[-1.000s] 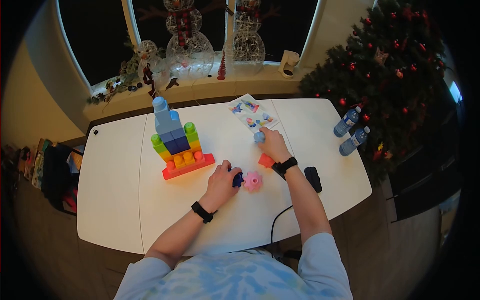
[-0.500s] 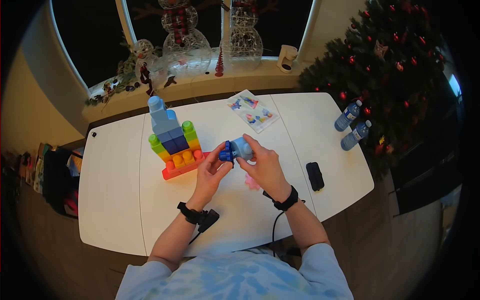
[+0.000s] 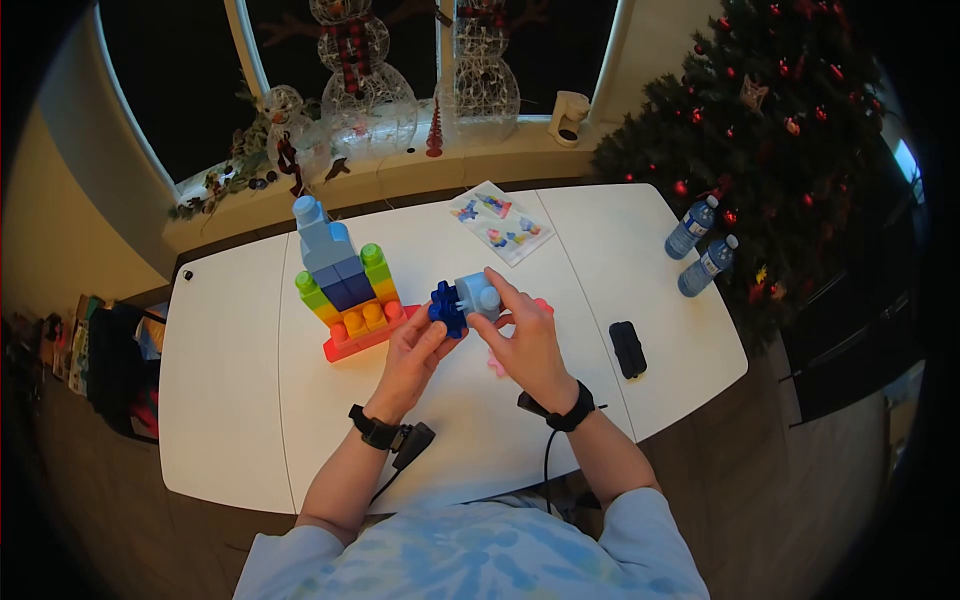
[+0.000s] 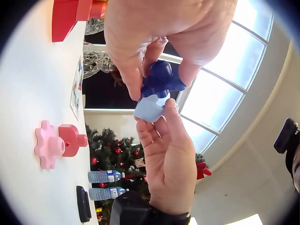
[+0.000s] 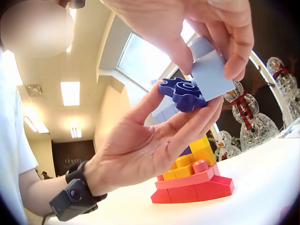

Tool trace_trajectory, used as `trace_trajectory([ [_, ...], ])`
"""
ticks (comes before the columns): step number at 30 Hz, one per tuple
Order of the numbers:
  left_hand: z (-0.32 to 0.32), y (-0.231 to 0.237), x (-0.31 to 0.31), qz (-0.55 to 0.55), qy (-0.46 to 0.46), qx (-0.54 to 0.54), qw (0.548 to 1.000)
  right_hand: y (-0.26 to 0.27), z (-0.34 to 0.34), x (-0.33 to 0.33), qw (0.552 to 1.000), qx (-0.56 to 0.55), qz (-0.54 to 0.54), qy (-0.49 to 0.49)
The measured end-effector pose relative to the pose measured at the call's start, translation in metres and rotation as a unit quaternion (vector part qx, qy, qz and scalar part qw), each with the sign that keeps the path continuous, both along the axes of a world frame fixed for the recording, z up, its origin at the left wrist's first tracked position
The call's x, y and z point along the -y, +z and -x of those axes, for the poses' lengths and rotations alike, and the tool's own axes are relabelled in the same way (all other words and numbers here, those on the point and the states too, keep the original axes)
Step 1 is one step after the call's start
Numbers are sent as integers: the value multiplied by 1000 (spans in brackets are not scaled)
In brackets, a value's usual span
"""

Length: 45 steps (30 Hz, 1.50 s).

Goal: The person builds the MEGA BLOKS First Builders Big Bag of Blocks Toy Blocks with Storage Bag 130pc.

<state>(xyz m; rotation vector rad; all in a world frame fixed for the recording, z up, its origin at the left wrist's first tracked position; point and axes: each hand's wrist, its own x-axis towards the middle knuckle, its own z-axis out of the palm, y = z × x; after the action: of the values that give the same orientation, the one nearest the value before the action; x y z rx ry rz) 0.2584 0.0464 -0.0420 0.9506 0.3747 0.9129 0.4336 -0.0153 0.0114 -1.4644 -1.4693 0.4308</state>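
Note:
The left hand (image 3: 408, 362) pinches a dark blue gear-shaped piece (image 3: 447, 309) by its edge, thumb on one side and fingers on the other. A light blue block (image 3: 478, 296) is gripped by the right hand (image 3: 530, 345). Both pieces are held up above the table, side by side and touching; whether they are joined I cannot tell. In the right wrist view a spiral shows on the gear piece (image 5: 183, 92). A pink gear piece (image 4: 48, 145) and a red block (image 4: 70, 140) lie on the table below the hands.
A stepped tower of coloured blocks (image 3: 348, 285) stands left of the hands. Behind lies a printed sheet (image 3: 500, 222). To the right are a black case (image 3: 628, 350) and two water bottles (image 3: 690, 228) (image 3: 708, 266).
Both hands came up off the table with the dark blue gear piece and light blue block, bringing them together. Over the last half second the gear piece turned and shifted slightly left.

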Motion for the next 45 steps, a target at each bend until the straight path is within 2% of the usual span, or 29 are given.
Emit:
trace_trajectory([
  [4,-2,1,2,-8,18,-23,1000,3,6,8,998,58,-20,-5],
  [6,-2,2,4,-15,30,-33,999,-1,7,8,988,140,-69,-19],
  [9,0,-4,3,-20,41,-59,997,4,11,11,975,197,-97,-23],
  [12,1,-3,5,-39,71,-85,993,-1,13,11,968,228,-98,-22],
  [22,2,-3,12,-38,115,-134,984,-9,26,12,973,210,-90,2],
  [25,2,-5,13,-44,137,-125,982,-14,28,7,968,218,-122,5],
  [27,5,-9,18,-75,138,-154,976,-13,27,2,972,183,-121,79],
  [28,7,-17,18,-72,140,-153,976,-16,27,-2,972,183,-120,82],
  [30,15,-37,11,-69,121,-223,965,-27,24,-16,983,150,2,105],
  [31,20,-36,9,-67,123,-224,964,-32,22,-25,983,149,3,108],
  [33,31,-33,6,-15,73,-277,958,-44,18,-44,976,111,117,146],
  [34,39,-38,1,-13,77,-277,958,-49,19,-50,975,111,117,151],
  [36,52,-50,-11,-79,17,-420,904,-55,20,-64,964,75,162,196],
  [37,55,-50,-11,-79,21,-421,903,-57,20,-68,961,86,158,212],
  [39,60,-51,-10,-149,45,-497,854,-64,24,-74,956,94,161,226],
  [45,58,-44,4,-124,83,-499,854,-80,29,-82,950,126,152,242],
])
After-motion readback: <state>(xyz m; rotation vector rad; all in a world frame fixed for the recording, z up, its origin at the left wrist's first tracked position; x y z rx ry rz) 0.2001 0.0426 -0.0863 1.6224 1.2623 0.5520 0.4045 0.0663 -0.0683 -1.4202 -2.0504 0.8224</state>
